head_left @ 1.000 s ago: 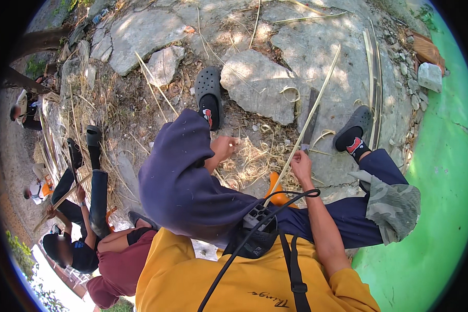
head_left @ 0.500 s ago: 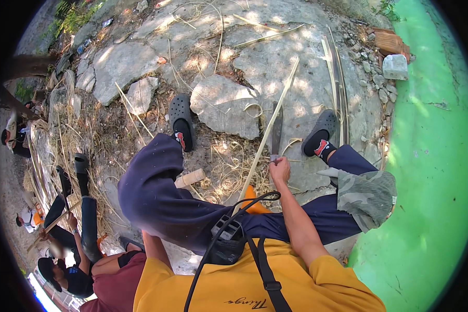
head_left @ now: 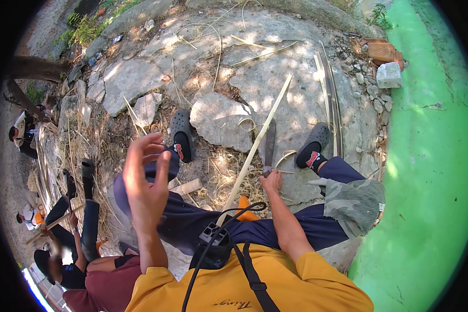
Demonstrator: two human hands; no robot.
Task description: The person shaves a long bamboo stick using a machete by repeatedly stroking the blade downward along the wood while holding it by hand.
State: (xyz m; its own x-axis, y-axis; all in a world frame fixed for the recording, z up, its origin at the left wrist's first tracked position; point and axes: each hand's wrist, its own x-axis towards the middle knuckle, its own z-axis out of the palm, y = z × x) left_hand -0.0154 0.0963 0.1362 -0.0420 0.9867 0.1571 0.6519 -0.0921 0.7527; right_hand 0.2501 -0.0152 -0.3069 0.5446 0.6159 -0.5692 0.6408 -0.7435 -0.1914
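My left hand (head_left: 148, 182) is raised above my left thigh, fingers apart, with nothing in it. In my right hand (head_left: 272, 182) is the handle of a machete (head_left: 270, 145), its dark blade pointing away from me. Just left of the blade, a long pale bamboo strip (head_left: 255, 147) slants from my lap out over the ground; its near end is hidden at my waist. A thin sliver (head_left: 287, 172) sticks out beside my right hand. Under my left leg lies a short bamboo piece (head_left: 187, 187). Curly shavings (head_left: 218, 169) cover the ground between my feet.
Long bamboo strips (head_left: 328, 99) lie beyond my right shoe (head_left: 315, 143). A broken concrete slab (head_left: 221, 118) is near my left shoe (head_left: 181, 132). Green water or ground (head_left: 426, 171) borders the right. A co-worker (head_left: 88, 275) sits at my left, holding a strip.
My left hand has come up into view from beside my left hip. My right hand still holds the machete, and the bamboo strip's far end has shifted slightly nearer.
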